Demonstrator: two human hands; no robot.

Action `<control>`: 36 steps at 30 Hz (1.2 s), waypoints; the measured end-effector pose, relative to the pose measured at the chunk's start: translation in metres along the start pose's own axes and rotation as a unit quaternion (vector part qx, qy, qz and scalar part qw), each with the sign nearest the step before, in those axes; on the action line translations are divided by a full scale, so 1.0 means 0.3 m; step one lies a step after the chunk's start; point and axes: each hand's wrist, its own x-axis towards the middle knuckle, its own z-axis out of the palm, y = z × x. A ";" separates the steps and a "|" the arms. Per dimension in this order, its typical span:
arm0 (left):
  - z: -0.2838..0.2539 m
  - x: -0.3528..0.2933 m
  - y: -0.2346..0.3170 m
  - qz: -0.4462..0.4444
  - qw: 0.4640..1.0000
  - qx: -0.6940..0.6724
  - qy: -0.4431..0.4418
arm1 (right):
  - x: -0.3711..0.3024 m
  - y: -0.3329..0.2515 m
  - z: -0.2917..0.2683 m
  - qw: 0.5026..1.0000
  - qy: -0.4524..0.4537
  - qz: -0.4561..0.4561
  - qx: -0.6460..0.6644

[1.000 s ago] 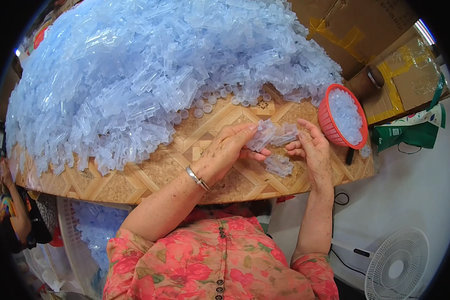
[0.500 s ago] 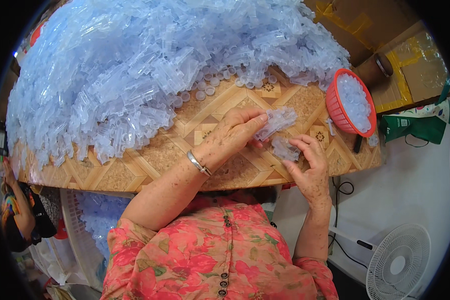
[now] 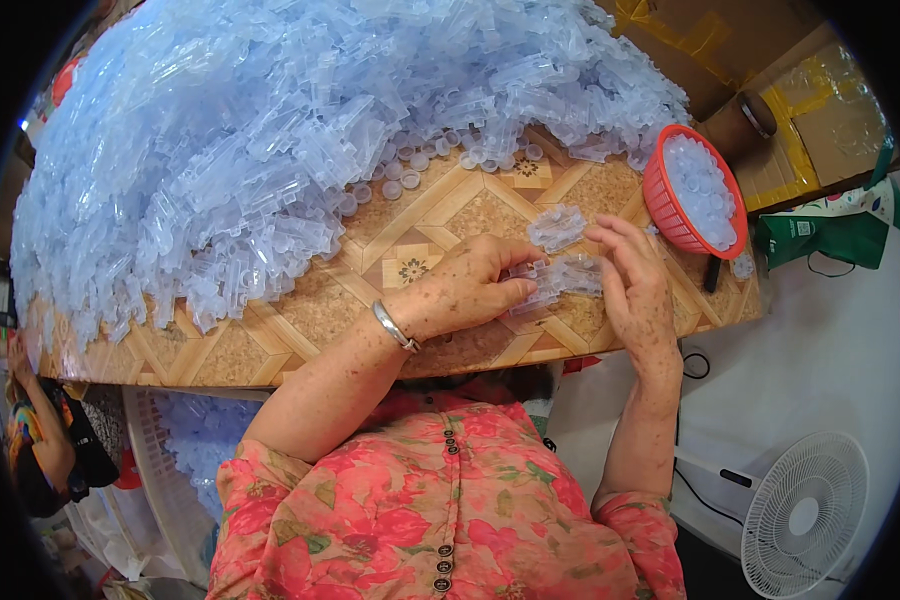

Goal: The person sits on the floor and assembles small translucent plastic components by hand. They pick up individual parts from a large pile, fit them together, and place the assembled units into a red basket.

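Clear bluish plastic pieces [image 3: 560,278] pinched between left hand [image 3: 470,290] and right hand [image 3: 632,285]; both clamped.

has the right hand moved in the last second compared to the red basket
Yes. The right hand has dropped away from the red basket toward the table's near edge, and now sits below and left of the basket, fingers at the clear plastic pieces.

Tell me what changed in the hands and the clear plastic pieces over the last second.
The cluster of clear pieces held up by both hands a second ago now lies on the table, let go. The left hand and right hand have dropped lower and now grip a second cluster between them. The big pile and red basket stayed put.
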 end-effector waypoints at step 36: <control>-0.017 -0.014 0.016 0.117 0.920 0.304 0.219 | -0.005 0.034 0.047 0.998 -0.023 0.054 0.006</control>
